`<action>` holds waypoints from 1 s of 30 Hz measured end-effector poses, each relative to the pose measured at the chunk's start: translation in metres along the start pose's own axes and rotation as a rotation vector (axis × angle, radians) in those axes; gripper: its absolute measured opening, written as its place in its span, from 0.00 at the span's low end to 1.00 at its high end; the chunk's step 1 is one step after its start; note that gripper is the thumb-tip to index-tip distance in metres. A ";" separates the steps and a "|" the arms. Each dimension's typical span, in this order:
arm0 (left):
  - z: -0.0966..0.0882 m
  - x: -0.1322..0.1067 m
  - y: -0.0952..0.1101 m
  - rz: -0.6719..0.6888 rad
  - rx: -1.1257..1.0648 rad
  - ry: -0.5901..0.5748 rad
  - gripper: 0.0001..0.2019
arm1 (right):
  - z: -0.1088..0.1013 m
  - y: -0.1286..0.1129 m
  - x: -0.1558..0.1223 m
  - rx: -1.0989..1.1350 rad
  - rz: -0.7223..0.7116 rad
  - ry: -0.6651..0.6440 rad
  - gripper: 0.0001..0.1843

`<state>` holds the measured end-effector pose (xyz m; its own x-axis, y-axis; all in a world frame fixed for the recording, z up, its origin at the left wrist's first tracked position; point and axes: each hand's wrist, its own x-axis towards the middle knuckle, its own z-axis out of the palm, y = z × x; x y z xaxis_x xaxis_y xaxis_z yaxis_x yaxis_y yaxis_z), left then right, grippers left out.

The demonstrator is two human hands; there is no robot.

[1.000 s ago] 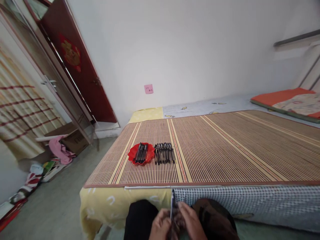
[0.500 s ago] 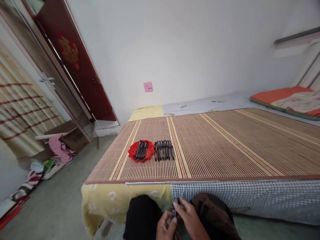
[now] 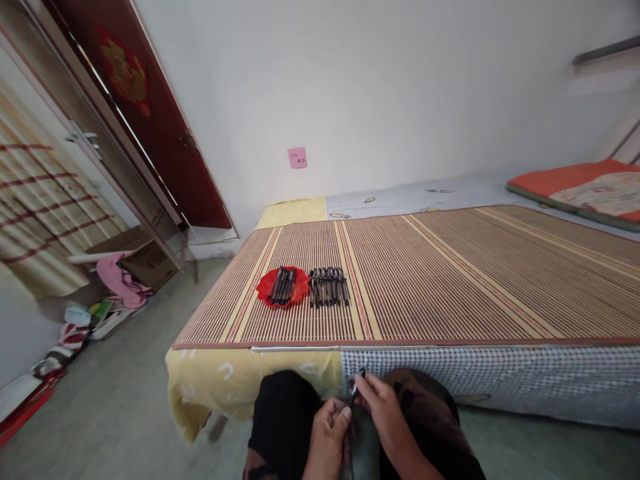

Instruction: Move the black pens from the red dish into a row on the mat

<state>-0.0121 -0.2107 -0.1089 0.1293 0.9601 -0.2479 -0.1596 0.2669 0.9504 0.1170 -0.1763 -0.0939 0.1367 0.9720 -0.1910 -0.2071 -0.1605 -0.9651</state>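
My two hands are low in the view, over my lap in front of the bed. My right hand [image 3: 383, 410] pinches a thin dark pen [image 3: 357, 388] that points up toward the bed edge. Right beside it, my left hand [image 3: 329, 430] is curled, its fingers closed against the lower part of the same pen. On the striped bamboo mat [image 3: 450, 280] lies a red plate [image 3: 263, 292] holding several dark pens, and a row of several dark pens [image 3: 328, 295] lies just right of it.
The bed's yellow and checked sheet [image 3: 450, 380] hangs in front of my knees. A dark red door [image 3: 150, 120] and a cardboard box with clothes [image 3: 130, 273] are to the left. An orange cushion [image 3: 580, 190] lies at the far right. A pink note [image 3: 297, 158] is stuck on the wall.
The view has tilted down a little, so the bed sits higher. My hands have risen into view and my right hand has brought the pen up toward the sheet edge.
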 end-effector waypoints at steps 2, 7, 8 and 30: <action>0.001 -0.003 -0.001 -0.038 -0.014 -0.026 0.27 | -0.004 -0.013 0.001 0.128 0.044 0.051 0.27; -0.002 -0.009 0.004 -0.108 -0.125 -0.028 0.24 | -0.005 -0.028 -0.001 0.335 0.080 0.001 0.21; -0.002 -0.010 0.006 -0.100 -0.151 -0.015 0.23 | -0.004 -0.028 -0.003 0.317 0.076 -0.034 0.19; -0.011 0.008 -0.017 0.114 -0.124 0.134 0.23 | 0.006 -0.007 0.000 -0.182 -0.014 -0.158 0.20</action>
<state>-0.0192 -0.2070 -0.1294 -0.0262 0.9849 -0.1711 -0.2863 0.1566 0.9453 0.1123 -0.1747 -0.0863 -0.0183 0.9869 -0.1602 -0.0264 -0.1606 -0.9867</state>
